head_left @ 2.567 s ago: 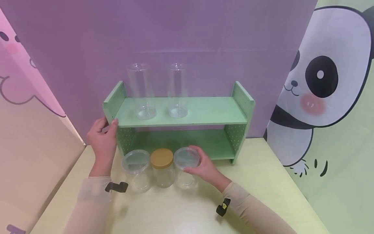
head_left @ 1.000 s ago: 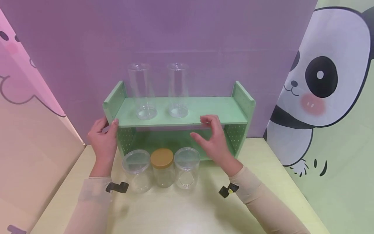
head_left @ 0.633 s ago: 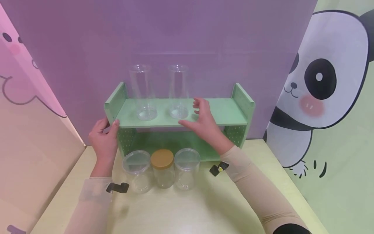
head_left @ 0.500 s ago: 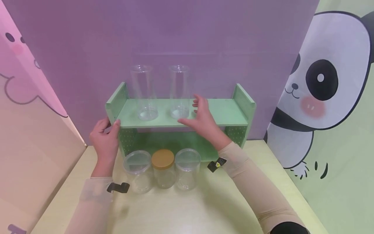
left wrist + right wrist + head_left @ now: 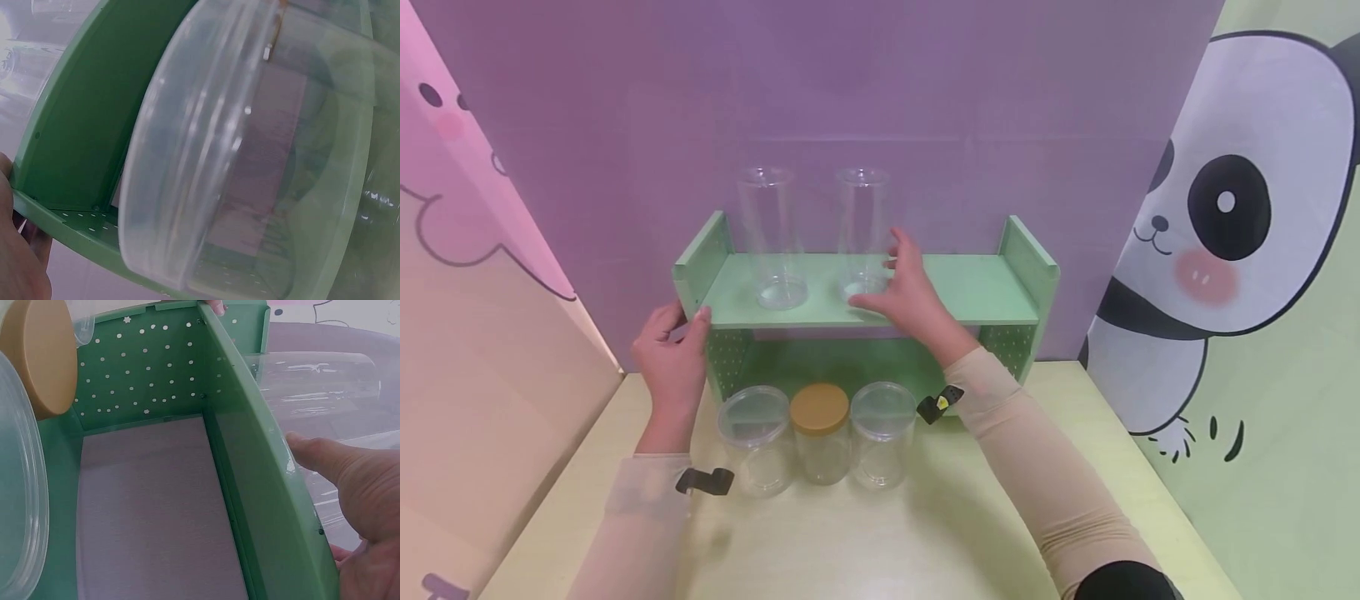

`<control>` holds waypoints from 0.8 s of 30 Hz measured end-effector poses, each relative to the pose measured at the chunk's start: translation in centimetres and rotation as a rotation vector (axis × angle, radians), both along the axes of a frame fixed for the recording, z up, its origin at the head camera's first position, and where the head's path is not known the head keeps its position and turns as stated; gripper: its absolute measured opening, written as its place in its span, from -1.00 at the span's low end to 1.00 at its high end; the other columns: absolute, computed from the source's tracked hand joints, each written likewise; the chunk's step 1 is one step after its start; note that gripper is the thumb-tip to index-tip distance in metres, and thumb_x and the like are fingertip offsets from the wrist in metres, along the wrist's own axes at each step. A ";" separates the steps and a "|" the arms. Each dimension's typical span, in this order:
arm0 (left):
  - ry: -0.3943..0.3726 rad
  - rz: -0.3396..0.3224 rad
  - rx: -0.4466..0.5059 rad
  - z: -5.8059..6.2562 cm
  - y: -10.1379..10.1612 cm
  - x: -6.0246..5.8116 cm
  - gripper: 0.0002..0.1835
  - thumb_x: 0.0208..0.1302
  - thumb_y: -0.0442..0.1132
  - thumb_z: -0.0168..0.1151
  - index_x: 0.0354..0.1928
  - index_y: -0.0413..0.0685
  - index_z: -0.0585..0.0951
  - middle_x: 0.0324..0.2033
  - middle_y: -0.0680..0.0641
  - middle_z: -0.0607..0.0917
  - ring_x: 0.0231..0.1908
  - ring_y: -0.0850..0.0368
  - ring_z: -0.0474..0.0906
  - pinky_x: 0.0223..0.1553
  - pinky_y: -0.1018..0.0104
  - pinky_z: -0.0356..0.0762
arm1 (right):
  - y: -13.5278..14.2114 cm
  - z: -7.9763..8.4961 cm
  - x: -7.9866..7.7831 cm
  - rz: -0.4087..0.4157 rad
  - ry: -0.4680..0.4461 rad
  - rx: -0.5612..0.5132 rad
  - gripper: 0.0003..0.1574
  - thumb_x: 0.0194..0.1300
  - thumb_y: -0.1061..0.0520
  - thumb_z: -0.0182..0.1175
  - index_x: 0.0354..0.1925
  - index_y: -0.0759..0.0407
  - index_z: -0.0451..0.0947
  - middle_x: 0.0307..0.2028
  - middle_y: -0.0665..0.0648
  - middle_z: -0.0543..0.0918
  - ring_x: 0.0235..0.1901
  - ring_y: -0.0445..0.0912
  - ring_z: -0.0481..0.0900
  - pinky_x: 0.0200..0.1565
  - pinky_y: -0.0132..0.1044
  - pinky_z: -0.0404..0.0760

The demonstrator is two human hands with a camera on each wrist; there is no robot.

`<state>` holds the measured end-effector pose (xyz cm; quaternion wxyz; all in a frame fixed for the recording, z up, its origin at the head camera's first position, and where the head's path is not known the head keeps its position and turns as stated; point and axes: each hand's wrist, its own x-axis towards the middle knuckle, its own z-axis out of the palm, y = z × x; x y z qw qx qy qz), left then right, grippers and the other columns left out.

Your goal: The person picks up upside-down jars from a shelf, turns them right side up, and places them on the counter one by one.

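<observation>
- Left hand (image 5: pixel 672 358) grips the left end of the green two-tier shelf (image 5: pixel 972 287); keep it steady.
- Right hand (image 5: pixel 912 292), fingers loosely spread, is at the rightmost tall clear-plastic cylinder (image 5: pixel 859 223) atop the shelf: close lightly, evenly.

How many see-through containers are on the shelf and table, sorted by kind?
Tall clear containers upright on the green shelf: 2
Jars with clear lids on the table: 2
Jar with an orange-brown lid, between those two: 1
Total: 5
</observation>
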<state>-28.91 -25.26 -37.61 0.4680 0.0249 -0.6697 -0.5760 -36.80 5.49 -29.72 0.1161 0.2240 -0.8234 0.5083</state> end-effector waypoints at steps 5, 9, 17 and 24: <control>-0.004 -0.002 0.010 0.3 0.2 0.3 -0.67 0.44 -0.41 0.42 0.19 -0.30 0.78 -0.20 0.25 0.68 -0.08 0.30 0.62 -0.05 0.59 0.71 | -0.5 0.0 -0.3 -0.007 0.010 0.009 0.69 0.09 0.16 0.78 0.78 0.17 -0.21 0.54 0.38 0.27 0.47 0.19 0.45 0.38 0.02 0.63; -0.016 0.006 0.005 -0.5 -0.5 -0.6 -0.68 0.45 -0.38 0.43 0.19 -0.26 0.79 -0.18 0.28 0.68 -0.06 0.30 0.62 -0.04 0.59 0.71 | -0.6 0.1 -0.4 -0.012 0.024 0.035 0.69 0.10 0.17 0.77 0.78 0.18 -0.22 0.49 0.37 0.33 0.45 0.17 0.49 0.38 -0.02 0.63; -0.017 0.015 -0.007 -1.1 -1.0 -1.2 -0.69 0.44 -0.37 0.44 0.18 -0.22 0.81 -0.18 0.30 0.67 -0.06 0.30 0.62 -0.05 0.60 0.70 | -0.5 0.0 -0.3 -0.006 0.040 0.065 0.63 0.15 0.18 0.73 0.77 0.13 -0.21 0.37 0.32 0.48 0.37 0.15 0.56 0.30 -0.03 0.69; -0.003 0.016 -0.018 -0.9 -0.8 -1.1 -0.69 0.45 -0.39 0.43 0.18 -0.27 0.80 -0.17 0.26 0.68 -0.07 0.31 0.63 -0.06 0.61 0.70 | 0.1 -0.1 0.2 0.000 0.037 0.022 0.61 0.15 0.17 0.73 0.78 0.11 -0.18 0.38 0.31 0.49 0.36 0.13 0.56 0.31 -0.01 0.69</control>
